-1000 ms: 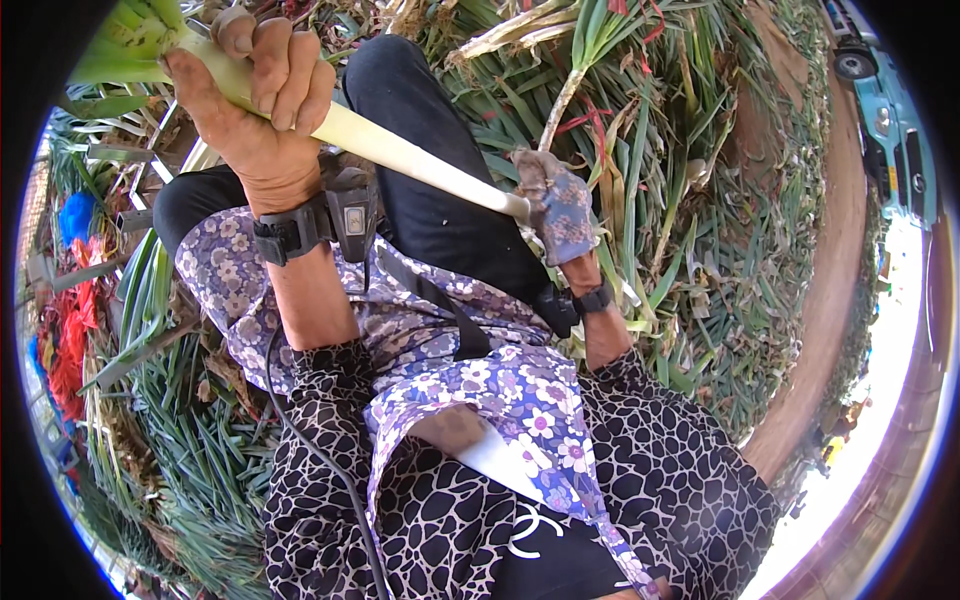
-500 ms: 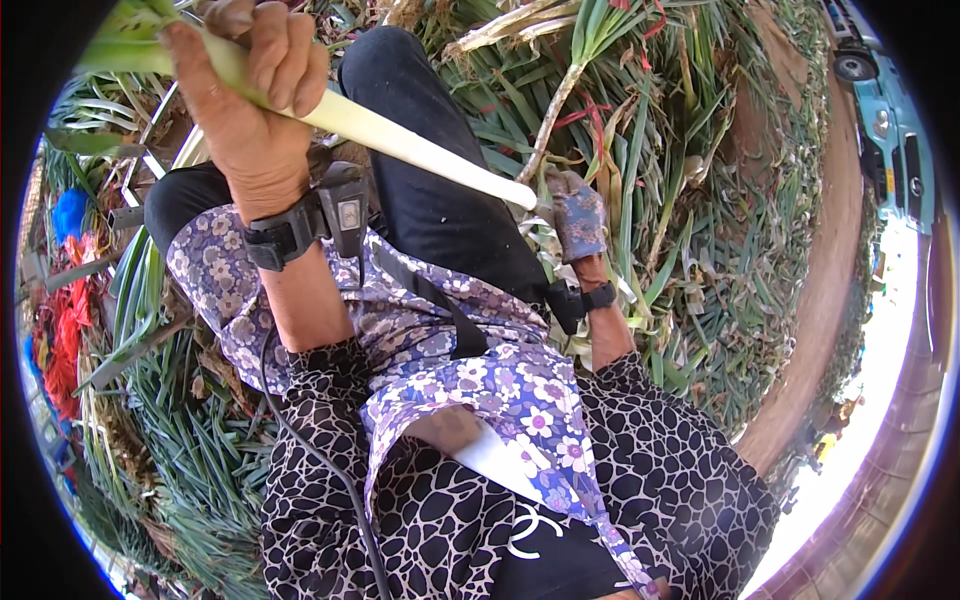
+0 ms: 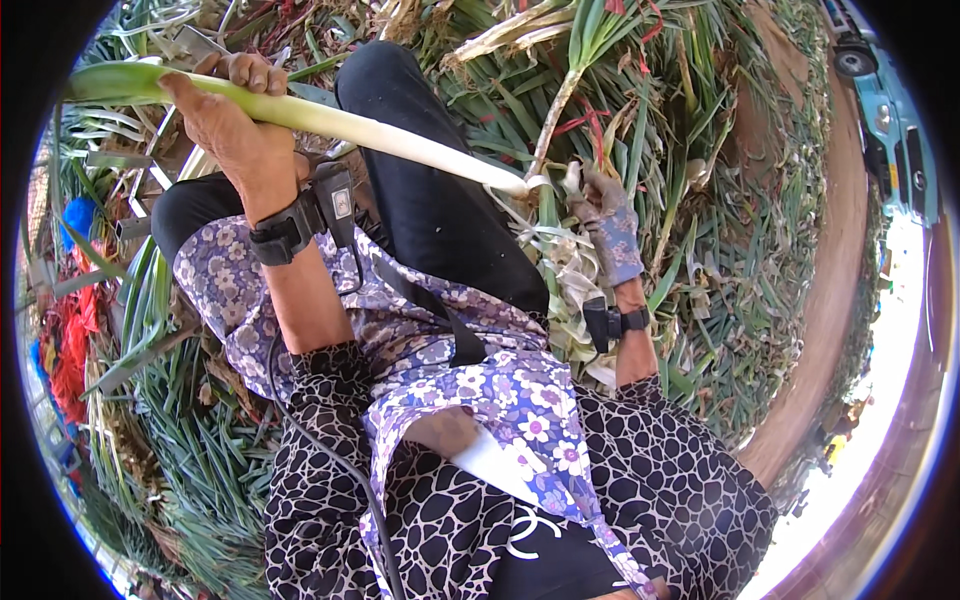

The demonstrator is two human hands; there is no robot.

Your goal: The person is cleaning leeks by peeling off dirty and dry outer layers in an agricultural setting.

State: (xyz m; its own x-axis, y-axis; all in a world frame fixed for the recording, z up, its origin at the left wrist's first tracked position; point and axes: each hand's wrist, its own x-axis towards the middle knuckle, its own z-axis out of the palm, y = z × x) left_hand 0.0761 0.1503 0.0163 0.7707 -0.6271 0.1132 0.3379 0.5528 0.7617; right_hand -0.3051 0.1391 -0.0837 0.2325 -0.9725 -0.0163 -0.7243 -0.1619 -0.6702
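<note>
My bare left hand (image 3: 240,135) is closed around a long green onion (image 3: 400,140), near where its white shaft turns green. The onion slants down to the right across my dark trouser legs, with its root end beside the pile. My right hand (image 3: 607,218), in a patterned glove, is just right of that root end and apart from it. Its fingers are partly bent, with gaps between them, and no held thing shows. Pale peeled skins (image 3: 560,255) hang below the root end. Behind it another green onion with roots and leaves (image 3: 560,105) lies on the pile.
Heaps of green onion leaves (image 3: 690,250) lie right of my legs, and more leaves (image 3: 205,450) at the left. A metal frame (image 3: 130,228) stands by my left knee. Red netting (image 3: 72,350) lies far left. A teal truck (image 3: 895,120) stands beyond a dirt path (image 3: 835,280).
My right hand has drawn away from the root end to the right, and its fingers have loosened. My left hand and the onion have come down slightly and shifted left.
</note>
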